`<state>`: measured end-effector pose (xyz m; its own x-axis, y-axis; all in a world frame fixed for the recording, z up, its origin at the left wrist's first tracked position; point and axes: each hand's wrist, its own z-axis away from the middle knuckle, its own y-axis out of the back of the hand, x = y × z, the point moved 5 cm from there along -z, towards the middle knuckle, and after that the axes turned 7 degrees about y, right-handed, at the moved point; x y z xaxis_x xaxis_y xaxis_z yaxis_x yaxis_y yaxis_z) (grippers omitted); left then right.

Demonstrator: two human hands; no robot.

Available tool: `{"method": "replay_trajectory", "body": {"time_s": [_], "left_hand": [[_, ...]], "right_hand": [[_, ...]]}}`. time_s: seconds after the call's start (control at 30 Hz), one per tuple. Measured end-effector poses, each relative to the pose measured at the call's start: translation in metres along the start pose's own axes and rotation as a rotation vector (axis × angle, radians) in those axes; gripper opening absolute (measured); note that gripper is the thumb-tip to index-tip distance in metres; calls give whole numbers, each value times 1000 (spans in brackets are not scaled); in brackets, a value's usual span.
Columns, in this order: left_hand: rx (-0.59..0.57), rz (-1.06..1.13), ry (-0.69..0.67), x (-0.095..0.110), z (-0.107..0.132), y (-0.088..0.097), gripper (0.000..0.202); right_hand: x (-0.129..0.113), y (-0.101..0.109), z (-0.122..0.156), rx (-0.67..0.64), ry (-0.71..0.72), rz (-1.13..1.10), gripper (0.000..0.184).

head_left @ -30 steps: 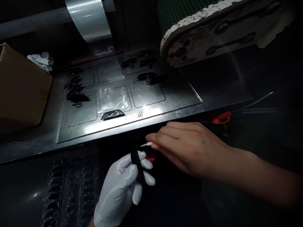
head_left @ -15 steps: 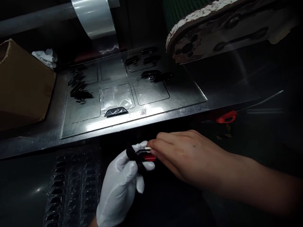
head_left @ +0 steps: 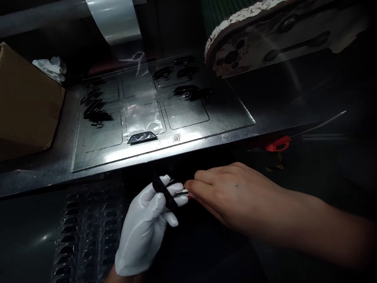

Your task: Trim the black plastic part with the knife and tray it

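Note:
In a white glove, my left hand (head_left: 150, 220) pinches a dark, narrow black plastic piece (head_left: 163, 192) between thumb and fingers, held tilted just below the bench edge. My bare right hand (head_left: 232, 194) is closed on a small tool with a metal tip (head_left: 180, 193) and a bit of red; most of it is hidden by the fingers, so its kind does not show. The tip is close beside the black piece; whether they touch, I cannot tell. A similar black piece in clear film (head_left: 142, 137) lies on the bench near its front edge.
Several black pieces (head_left: 188, 91) lie on the glass-topped metal bench (head_left: 97, 157). A cardboard box (head_left: 26, 106) stands left, a roll of clear film (head_left: 116, 21) hangs behind, and a machine roller (head_left: 250, 43) overhangs right. Red-handled scissors (head_left: 277, 144) and a clear blister tray (head_left: 88, 236) are lower.
The black piece in my left hand has turned and now slants down to the right. Less red shows at the tool. The hanging film's end has swung lower.

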<state>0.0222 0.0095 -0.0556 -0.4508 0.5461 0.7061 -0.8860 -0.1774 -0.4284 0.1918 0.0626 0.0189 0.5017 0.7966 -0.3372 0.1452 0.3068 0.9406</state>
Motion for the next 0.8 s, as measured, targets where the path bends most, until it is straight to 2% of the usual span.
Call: {"method": "replay_trajectory", "body": {"time_s": [0.47,0.8], "left_hand": [[23,165,-94,0,-6,7,30],[67,148,-160,1,-5,5,31]], "right_hand": [[-2,-8,4,9,21,51,8],[-8,-12,6,21,6,71,10]]}}
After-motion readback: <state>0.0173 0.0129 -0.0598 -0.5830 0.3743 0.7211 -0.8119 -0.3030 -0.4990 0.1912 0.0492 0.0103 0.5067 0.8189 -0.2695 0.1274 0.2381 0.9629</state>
